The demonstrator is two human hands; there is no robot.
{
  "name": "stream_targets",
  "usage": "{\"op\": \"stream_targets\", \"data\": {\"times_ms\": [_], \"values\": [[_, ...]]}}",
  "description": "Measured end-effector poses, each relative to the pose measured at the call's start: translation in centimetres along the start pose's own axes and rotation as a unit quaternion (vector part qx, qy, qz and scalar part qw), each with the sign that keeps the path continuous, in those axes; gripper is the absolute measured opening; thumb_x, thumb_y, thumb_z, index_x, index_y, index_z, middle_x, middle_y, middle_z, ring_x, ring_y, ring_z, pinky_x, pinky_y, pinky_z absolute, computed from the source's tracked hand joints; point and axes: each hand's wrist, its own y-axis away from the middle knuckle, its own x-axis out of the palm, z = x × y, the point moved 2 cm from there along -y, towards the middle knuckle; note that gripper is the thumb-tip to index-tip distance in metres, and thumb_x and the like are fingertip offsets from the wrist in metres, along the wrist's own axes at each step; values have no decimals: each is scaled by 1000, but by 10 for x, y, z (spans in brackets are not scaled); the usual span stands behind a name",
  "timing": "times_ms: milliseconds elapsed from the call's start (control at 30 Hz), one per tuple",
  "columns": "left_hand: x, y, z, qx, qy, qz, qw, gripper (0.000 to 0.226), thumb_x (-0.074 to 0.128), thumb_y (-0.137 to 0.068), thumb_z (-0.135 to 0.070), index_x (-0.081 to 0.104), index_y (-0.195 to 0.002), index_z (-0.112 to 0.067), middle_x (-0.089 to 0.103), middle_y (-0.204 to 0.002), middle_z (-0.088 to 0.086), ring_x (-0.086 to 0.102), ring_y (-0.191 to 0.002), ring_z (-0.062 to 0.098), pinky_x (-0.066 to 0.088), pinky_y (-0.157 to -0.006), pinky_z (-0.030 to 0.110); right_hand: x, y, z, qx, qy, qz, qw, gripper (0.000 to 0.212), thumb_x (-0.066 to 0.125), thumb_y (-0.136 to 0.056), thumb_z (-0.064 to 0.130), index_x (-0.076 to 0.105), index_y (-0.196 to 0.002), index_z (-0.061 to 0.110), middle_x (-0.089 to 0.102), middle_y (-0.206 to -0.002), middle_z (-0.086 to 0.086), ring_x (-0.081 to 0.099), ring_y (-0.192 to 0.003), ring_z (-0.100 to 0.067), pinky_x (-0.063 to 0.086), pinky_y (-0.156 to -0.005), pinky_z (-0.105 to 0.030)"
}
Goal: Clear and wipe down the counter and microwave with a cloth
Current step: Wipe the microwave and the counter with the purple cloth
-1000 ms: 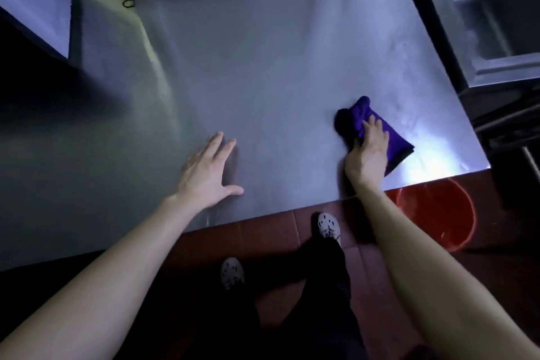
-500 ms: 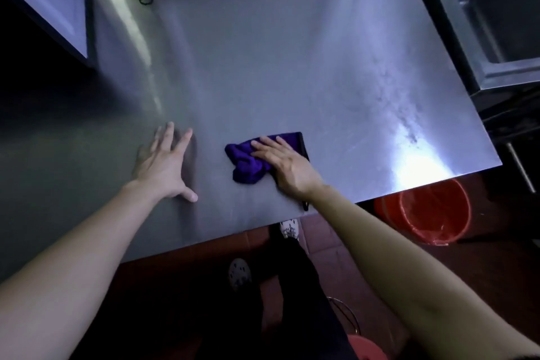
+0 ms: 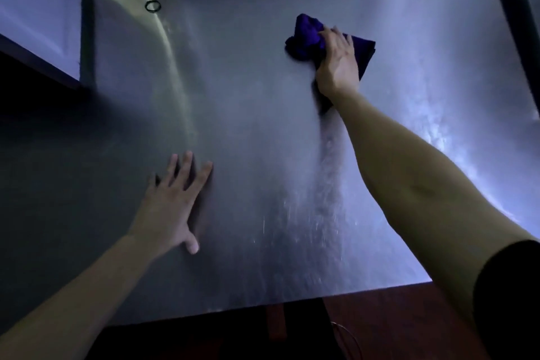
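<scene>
1. The cloth (image 3: pixel 305 38) has swept from the table's (image 3: pixel 263 126) near edge toward its far edge.
2. Left hand (image 3: pixel 175 204) lies spread flat nearer the front, likely bracing.
3. Right hand (image 3: pixel 336 64) presses the bunched cloth down with flat fingers to wipe.

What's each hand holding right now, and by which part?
Right hand presses the purple cloth onto the counter, palm and fingers over its middle, bunched end poking out. Left hand rests flat on the counter, holding nothing.
</scene>
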Motion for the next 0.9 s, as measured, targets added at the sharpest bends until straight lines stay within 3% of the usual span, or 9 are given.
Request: {"op": "stream_targets", "data": {"times_ms": [167, 267, 400, 500, 567, 767, 900], "values": [[-3, 1, -2, -1, -8, 6, 1000, 188, 93, -29, -79, -30, -162, -32, -27, -175, 12, -10, -164, 39, 29, -125, 63, 41, 56, 52, -79, -23, -12, 997, 56, 53, -96, -7, 54, -151, 3, 46, -164, -17, 38, -155, -33, 7, -133, -38], [-6, -1, -3, -11, 20, 6, 1000, 189, 98, -26, -72, -29, -162, -37, -29, -174, 7, -13, -165, 35, 27, -126, 64, 57, 141, 96, -128, -51, 33, 990, 61, 53, -91, -7, 57, -150, 6, 46, -165, -12, 36, -157, -28, 10, -134, -41], [-7, 3, -2, -14, 49, 1, 999, 188, 102, -25, -65, -17, -167, -32, -27, -176, 4, -13, -165, 31, 24, -126, 67, 39, 268, 115, -113, -51, 74, 989, 68, 55, -86, -9, 55, -152, 8, 42, -168, -6, 28, -161, -21, 19, -132, -50], [0, 17, 8, -25, 66, -22, 997, 186, 99, -30, -72, -16, -168, -24, -18, -178, 7, -9, -166, 28, 22, -128, 64, 31, 352, 134, -101, -47, 69, 991, 70, 58, -85, -8, 55, -152, 9, 41, -169, -4, 28, -161, -20, 25, -129, -54], [7, 29, 21, -26, 60, -34, 997, 184, 96, -31, -77, -16, -168, -24, -14, -179, 9, -7, -166, 27, 21, -128, 62, 41, 384, 161, -138, -54, 81, 986, 70, 59, -82, -7, 57, -151, 6, 41, -168, -6, 28, -161, -22, 25, -130, -54], [6, 28, 98, -86, 51, 31, 995, 190, 100, -25, -72, -19, -167, -30, -20, -177, 9, -12, -165, 29, 18, -130, 62, 79, 339, 204, -278, -78, 208, 935, 64, 50, -92, -1, 53, -155, 9, 38, -170, -5, 23, -163, -19, 20, -132, -49], [12, 7, 124, -123, 89, 39, 988, 191, 103, -25, -67, -22, -166, -34, -27, -176, 5, -13, -165, 30, 23, -128, 63, 71, 216, 172, -294, -66, 195, 933, 62, 48, -89, -4, 58, -149, 8, 46, -165, -8, 34, -159, -24, 20, -132, -46]]}}
